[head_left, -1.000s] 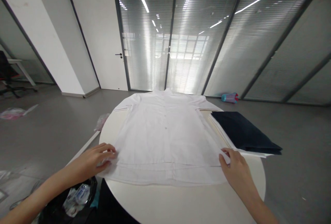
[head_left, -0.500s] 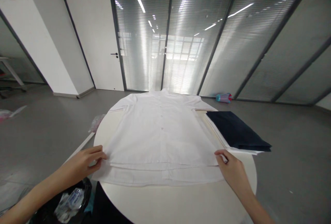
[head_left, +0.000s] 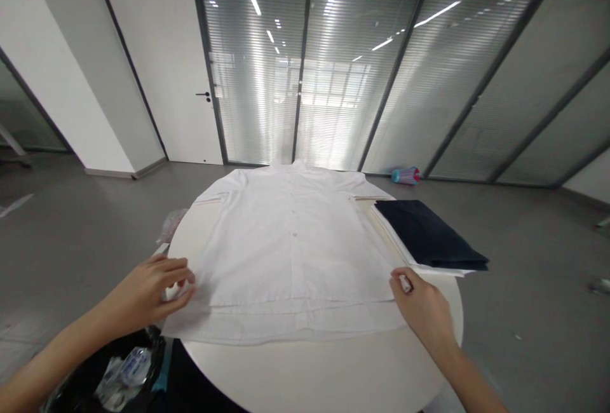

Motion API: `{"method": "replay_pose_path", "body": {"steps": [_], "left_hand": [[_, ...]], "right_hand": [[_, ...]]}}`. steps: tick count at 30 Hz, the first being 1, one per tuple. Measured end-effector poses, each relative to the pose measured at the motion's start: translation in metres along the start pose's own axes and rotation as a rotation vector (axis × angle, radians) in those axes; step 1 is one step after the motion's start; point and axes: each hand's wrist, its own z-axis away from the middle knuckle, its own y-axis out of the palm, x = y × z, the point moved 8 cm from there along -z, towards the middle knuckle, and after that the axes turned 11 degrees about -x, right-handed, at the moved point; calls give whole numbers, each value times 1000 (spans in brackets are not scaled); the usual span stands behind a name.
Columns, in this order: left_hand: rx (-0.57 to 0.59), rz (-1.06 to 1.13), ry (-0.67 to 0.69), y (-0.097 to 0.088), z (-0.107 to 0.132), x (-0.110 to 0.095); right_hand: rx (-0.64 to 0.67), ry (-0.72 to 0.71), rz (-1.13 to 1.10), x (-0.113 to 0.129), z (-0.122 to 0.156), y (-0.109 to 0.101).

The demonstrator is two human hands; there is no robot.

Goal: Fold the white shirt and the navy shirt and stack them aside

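Note:
A white short-sleeved button-up shirt [head_left: 267, 254] lies spread on the round white table [head_left: 305, 378], collar at the far side and hem toward me. The front and back hems are offset, so two layers show. My left hand [head_left: 164, 286] is at the shirt's left lower edge, thumb and fingers apart with a gap between them; whether the fingertips touch the cloth is hard to see. At the right lower edge, my right hand [head_left: 422, 298] is closed in a pinch on the shirt's side.
Folded dark navy cloth [head_left: 429, 235] rests on folded white cloth [head_left: 395, 232] at the table's right edge. A black-lined bin [head_left: 157, 343] holding clear plastic wrappers [head_left: 126, 372] stands below on the left. A clear plastic bag [head_left: 171, 225] sits beyond the table's left edge.
The left thumb and fingers have spread further apart at the shirt's left edge. My right hand keeps its pinch. The whole view has shifted slightly; the shirt lies much as before.

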Motion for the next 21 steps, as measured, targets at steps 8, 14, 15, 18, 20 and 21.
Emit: {"method": "replay_pose_path", "body": {"steps": [8, 14, 15, 18, 20, 21], "left_hand": [[-36, 160, 146, 49, -139, -24], [-89, 232, -23, 128, -190, 23], [-101, 254, -73, 136, -188, 34], [-100, 337, -169, 150, -179, 54], [-95, 376, -194, 154, -176, 60], [-94, 385, -197, 154, -177, 61]], "right_hand": [[-95, -209, 162, 72, -113, -38], [175, -16, 327, 50, -236, 21], [211, 24, 351, 41, -249, 33], [278, 97, 387, 20, -277, 65], [305, 126, 390, 11, -286, 83], [319, 137, 390, 8, -289, 92]]}}
